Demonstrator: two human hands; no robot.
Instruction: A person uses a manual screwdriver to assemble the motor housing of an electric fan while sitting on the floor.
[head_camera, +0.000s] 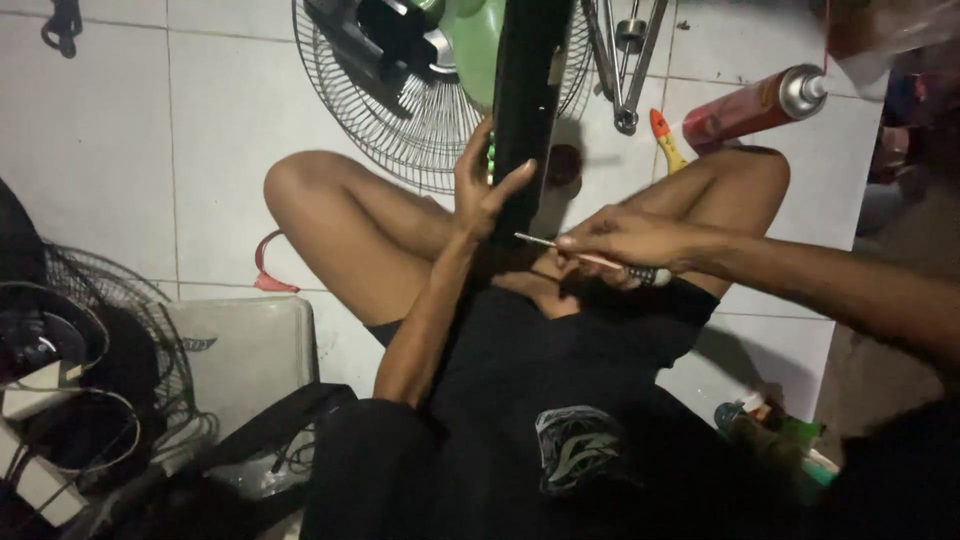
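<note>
Head view, looking down at a person seated cross-legged on a white tiled floor (220, 130). At the far left lies a wire fan guard (120, 310) with dark parts and loose cables on it, and next to it a translucent plastic container (245, 350). A red strap (268, 270) rests on the tiles just beside the left knee. Above the knees a fan with a round wire grille (400, 120) and a green body (475, 35) lies on the floor. The left hand (487, 190) is wrapped around a long black column (525, 110), fingers on one side and thumb on the other, holding it upright between the legs. The right hand (625, 243) is closed on a screwdriver (590, 258), gripping its handle, with the thin shaft pointing left so that its tip sits just beside the column's lower part; the two hands are near each other but not touching. Further right a yellow-handled tool (666, 140) lies on the tiles near the right knee, beside a red spray can (755, 105) with a silver top
</note>
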